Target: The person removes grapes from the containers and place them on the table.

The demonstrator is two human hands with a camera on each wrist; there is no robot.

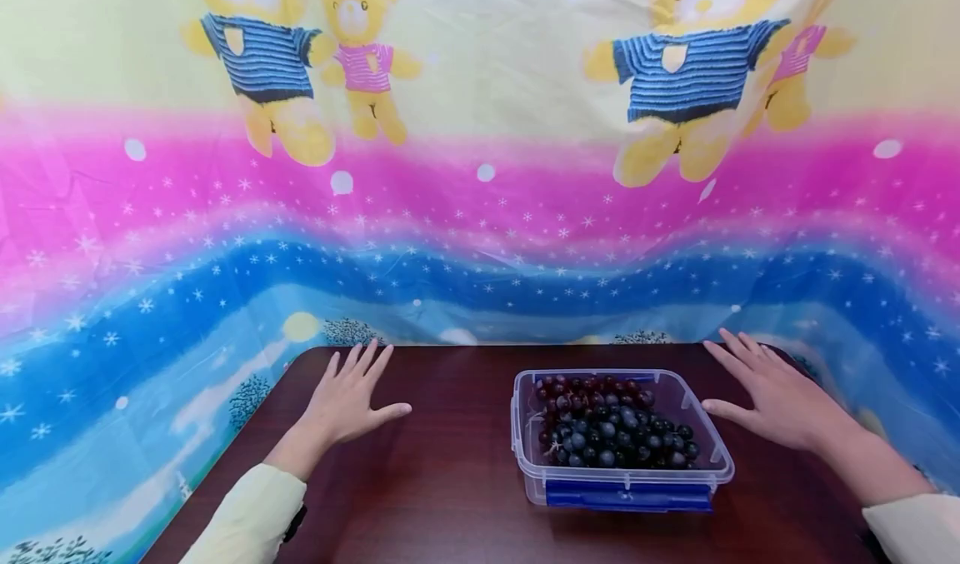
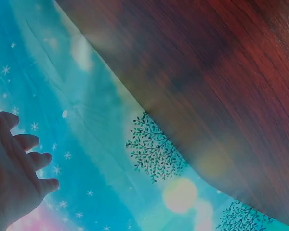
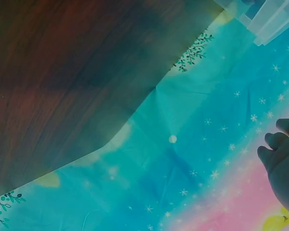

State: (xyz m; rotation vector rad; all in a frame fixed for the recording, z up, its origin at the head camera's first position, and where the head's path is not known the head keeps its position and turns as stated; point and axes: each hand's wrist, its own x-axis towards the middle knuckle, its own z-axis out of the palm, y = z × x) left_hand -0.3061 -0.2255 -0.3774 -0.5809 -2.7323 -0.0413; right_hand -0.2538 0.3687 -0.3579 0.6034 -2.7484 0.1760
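Observation:
In the head view a clear plastic container (image 1: 626, 474) with a blue clip along its front stands right of the table's middle, its top uncovered. Dark grapes (image 1: 611, 431) fill much of it, reddish at the back and blue-black in front. My left hand (image 1: 347, 397) is held over the table's left side, fingers straight and spread, nothing in it. To the right of the container, my right hand (image 1: 776, 393) is spread the same way, its thumb tip close to the container's right rim. Both wrist views show the fingers of the left hand (image 2: 19, 168) and right hand (image 3: 284, 154) holding nothing.
The dark brown wooden table (image 1: 442, 497) has rounded back corners. Behind and beside it hangs a printed cloth (image 1: 480, 239) with bears, snowflakes and pink and blue bands. A corner of the container (image 3: 274, 19) shows at the top of the right wrist view.

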